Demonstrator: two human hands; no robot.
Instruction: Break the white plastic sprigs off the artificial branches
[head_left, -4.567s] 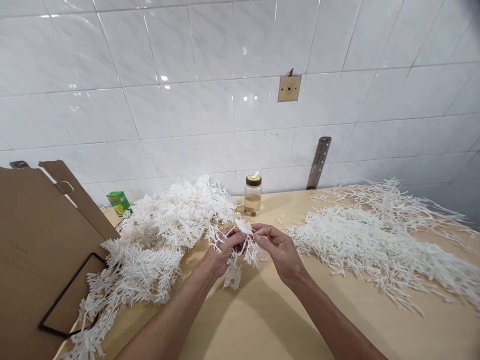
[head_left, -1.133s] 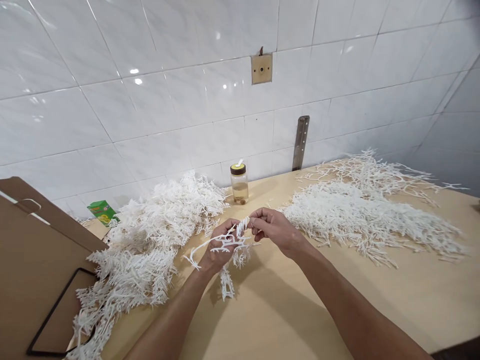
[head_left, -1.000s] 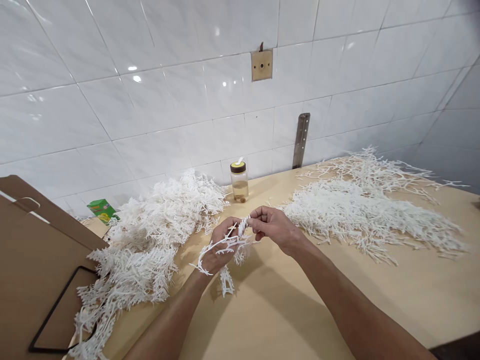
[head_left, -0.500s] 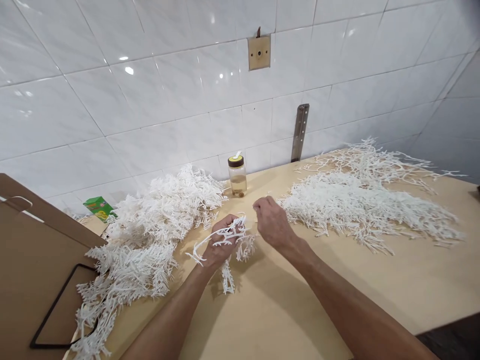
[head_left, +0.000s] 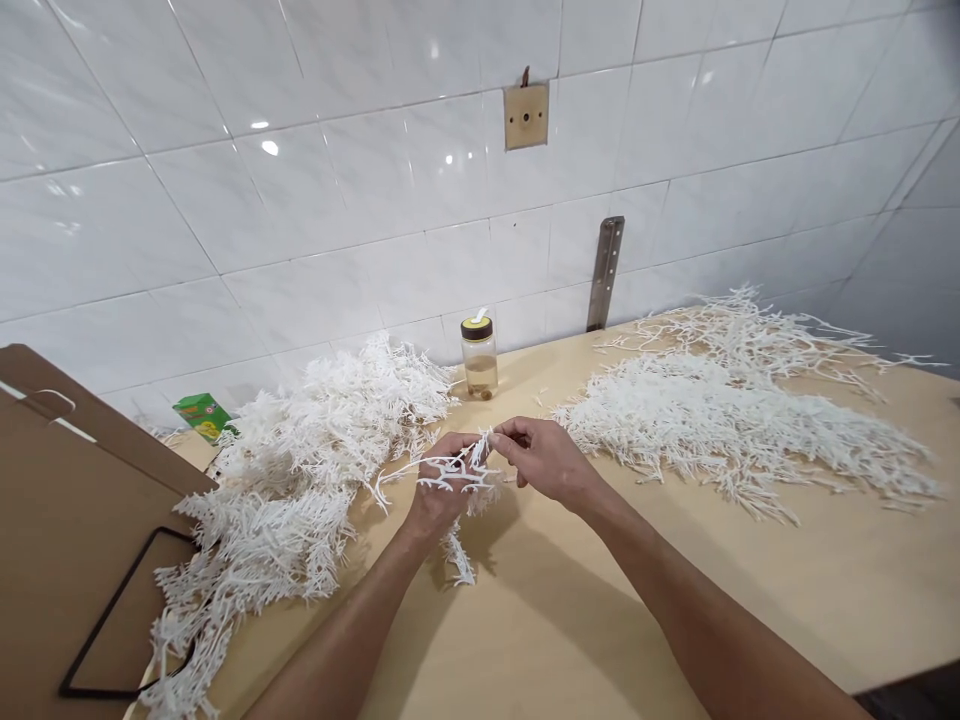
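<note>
My left hand [head_left: 441, 490] is closed around a small bunch of white branching plastic sprigs [head_left: 459, 472], which stick out on both sides and hang below the fist. My right hand [head_left: 541, 456] meets it from the right, thumb and forefinger pinching the tip of one sprig at the top of the bunch. A big heap of feathery white sprigs [head_left: 322, 430] lies left of my hands. On the right spreads a flatter pile of short white pieces [head_left: 735, 415], with thin bare white stems [head_left: 757, 335] behind it.
A lidded jar of pale liquid [head_left: 480, 365] stands behind my hands near the tiled wall. At the left are a cardboard box [head_left: 67, 540] and a green packet [head_left: 202, 415]. A metal strip [head_left: 605, 275] leans on the wall at the table's [head_left: 570, 620] back edge.
My right hand has come left and down to the bunch and now pinches a sprig there. The left hand keeps its hold, and the view has shifted slightly.
</note>
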